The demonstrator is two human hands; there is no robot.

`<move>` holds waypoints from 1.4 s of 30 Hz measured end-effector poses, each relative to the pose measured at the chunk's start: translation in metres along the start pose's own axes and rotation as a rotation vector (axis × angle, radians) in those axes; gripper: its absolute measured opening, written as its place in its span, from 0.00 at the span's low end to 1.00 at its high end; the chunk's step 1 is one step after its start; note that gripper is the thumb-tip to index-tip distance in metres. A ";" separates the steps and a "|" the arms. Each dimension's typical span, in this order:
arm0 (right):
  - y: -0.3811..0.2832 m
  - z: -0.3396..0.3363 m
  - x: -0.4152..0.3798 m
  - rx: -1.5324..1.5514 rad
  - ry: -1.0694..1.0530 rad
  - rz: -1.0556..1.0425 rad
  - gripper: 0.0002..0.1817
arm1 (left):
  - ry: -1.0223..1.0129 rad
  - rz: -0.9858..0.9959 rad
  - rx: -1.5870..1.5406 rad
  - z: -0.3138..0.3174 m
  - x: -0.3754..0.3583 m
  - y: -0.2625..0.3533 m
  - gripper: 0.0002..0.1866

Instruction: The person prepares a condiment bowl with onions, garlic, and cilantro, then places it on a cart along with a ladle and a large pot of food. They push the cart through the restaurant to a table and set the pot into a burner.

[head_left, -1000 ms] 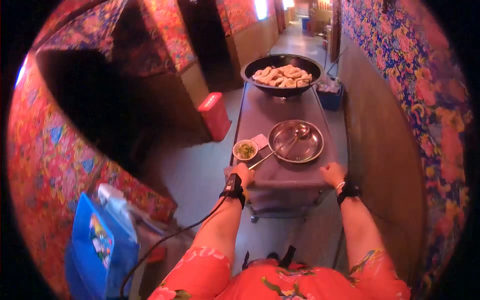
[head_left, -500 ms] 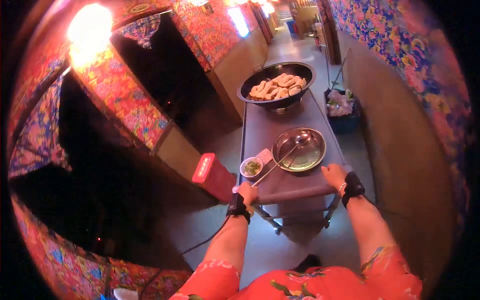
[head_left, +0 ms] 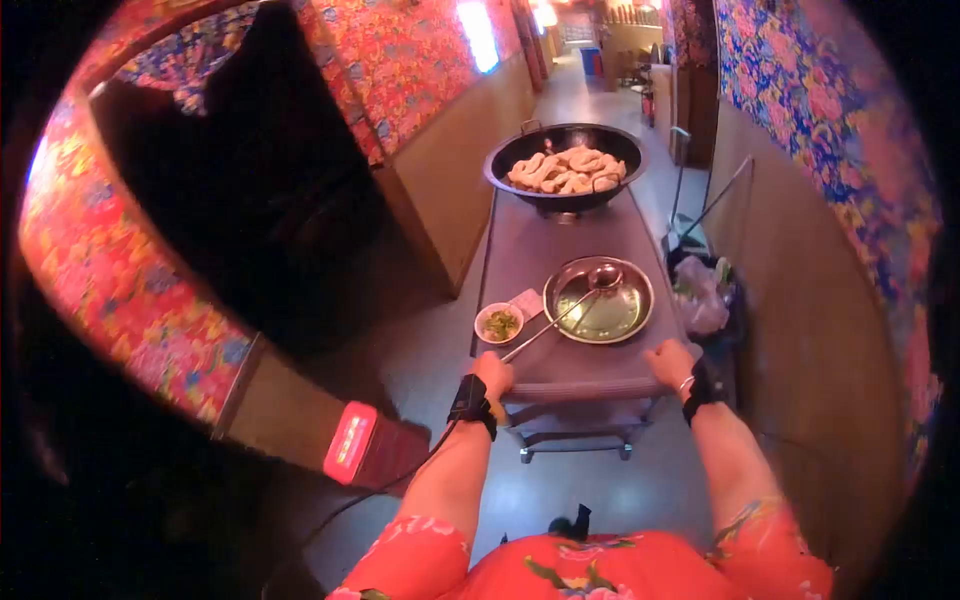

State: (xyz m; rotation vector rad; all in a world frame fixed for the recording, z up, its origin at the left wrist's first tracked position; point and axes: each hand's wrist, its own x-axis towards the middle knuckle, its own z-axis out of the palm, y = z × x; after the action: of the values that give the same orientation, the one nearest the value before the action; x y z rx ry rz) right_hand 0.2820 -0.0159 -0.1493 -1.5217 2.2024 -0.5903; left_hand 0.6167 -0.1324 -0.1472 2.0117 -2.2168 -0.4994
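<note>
A grey cart (head_left: 558, 235) stands before me, its length pointing down the corridor. At its near left corner my left hand (head_left: 491, 375) is wrapped round the edge, beside the handle end of a long ladle (head_left: 545, 325). My right hand (head_left: 673, 364), also closed, grips the near right corner. The ladle's bowl rests in a round steel basin (head_left: 636, 325). To the basin's left sits a small white bowl (head_left: 499, 323) of chopped greens, with a pinkish packet (head_left: 525, 301) beside it. On the cart's far end, a large black wok (head_left: 566, 200) holds pale, thick food pieces (head_left: 568, 170).
A red bin (head_left: 375, 452) stands on the floor to the left. Along the right wall are a dark bin with a plastic bag (head_left: 703, 295) and a long-handled dustpan (head_left: 686, 232). Floral walls line both sides, with a dark doorway (head_left: 290, 180) at left.
The cart has rolled forward along the corridor with both hands still on it. The red bin has slipped back on the left, and the bagged bin now lies closer on the right.
</note>
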 end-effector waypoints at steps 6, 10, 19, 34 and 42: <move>-0.006 0.000 0.024 0.043 0.271 -0.077 0.17 | -0.103 -0.028 -0.058 -0.026 0.004 0.011 0.15; -0.025 -0.014 0.067 -0.022 0.187 -0.021 0.17 | -0.030 -0.003 0.090 -0.024 0.057 0.012 0.14; 0.021 0.011 0.141 -0.107 -0.028 0.044 0.19 | 0.148 -0.051 -0.059 0.015 0.117 0.034 0.14; -0.005 0.008 0.475 0.005 0.144 0.122 0.17 | -0.022 -0.070 0.023 -0.010 0.449 0.119 0.18; 0.011 0.014 0.715 0.113 0.166 -0.012 0.13 | -0.076 -0.071 0.116 -0.045 0.641 0.195 0.20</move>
State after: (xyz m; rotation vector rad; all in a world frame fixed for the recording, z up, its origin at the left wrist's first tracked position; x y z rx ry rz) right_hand 0.0454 -0.6865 -0.2266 -1.4768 2.2390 -0.8579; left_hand 0.3691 -0.7565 -0.1335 2.1698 -2.2744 -0.4732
